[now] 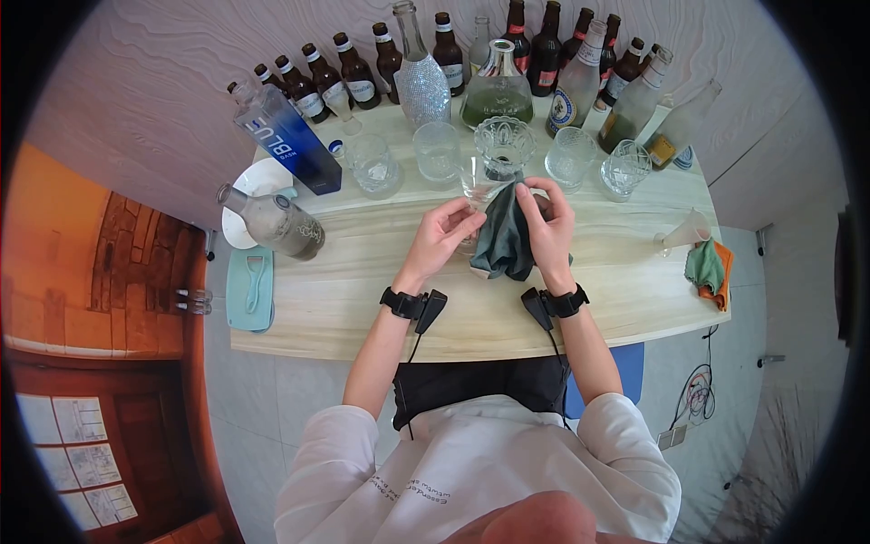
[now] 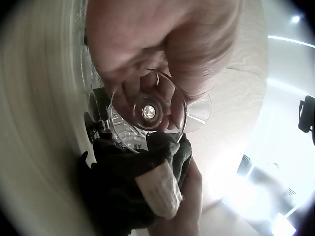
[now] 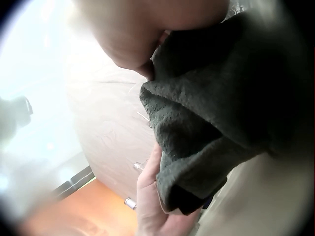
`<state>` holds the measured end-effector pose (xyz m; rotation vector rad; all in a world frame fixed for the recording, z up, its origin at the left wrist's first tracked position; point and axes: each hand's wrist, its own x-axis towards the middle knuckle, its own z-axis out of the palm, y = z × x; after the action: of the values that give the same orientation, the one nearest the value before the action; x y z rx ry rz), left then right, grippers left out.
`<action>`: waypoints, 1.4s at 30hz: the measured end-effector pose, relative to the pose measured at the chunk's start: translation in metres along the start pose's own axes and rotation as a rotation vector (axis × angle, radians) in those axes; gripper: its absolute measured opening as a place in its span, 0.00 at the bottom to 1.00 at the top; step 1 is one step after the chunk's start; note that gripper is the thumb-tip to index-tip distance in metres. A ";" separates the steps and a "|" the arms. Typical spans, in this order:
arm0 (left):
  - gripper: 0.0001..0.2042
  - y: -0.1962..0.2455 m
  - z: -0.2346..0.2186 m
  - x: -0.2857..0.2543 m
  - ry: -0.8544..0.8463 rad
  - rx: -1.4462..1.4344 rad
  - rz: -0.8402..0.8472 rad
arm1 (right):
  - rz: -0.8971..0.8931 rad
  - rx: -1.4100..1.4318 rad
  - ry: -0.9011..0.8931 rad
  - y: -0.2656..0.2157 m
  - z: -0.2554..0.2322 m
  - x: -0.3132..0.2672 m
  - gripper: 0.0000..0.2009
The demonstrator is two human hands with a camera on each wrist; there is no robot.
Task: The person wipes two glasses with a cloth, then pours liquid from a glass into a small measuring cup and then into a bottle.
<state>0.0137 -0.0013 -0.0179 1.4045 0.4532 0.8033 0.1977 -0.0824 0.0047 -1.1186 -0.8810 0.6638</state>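
Left hand pinches the glass, right hand grips the cloth; a snagging tug could knock the glass against the vessel just beyond the grip.

From the table's centre in the head view, a blue bottle stands at ten o'clock, a glittering bottle at eleven, a red-labelled brown bottle at one. A grey bottle stands at nine; a peeler lies on a turquoise board between eight and nine.

Glare partly bleaches both wrist views.
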 end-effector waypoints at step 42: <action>0.13 0.013 0.002 0.001 -0.009 -0.008 -0.018 | -0.093 -0.195 -0.127 0.001 0.001 0.001 0.07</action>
<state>0.0129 -0.0022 -0.0044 1.3939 0.4543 0.7827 0.1969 -0.0809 0.0038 -1.2108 -1.1186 0.5856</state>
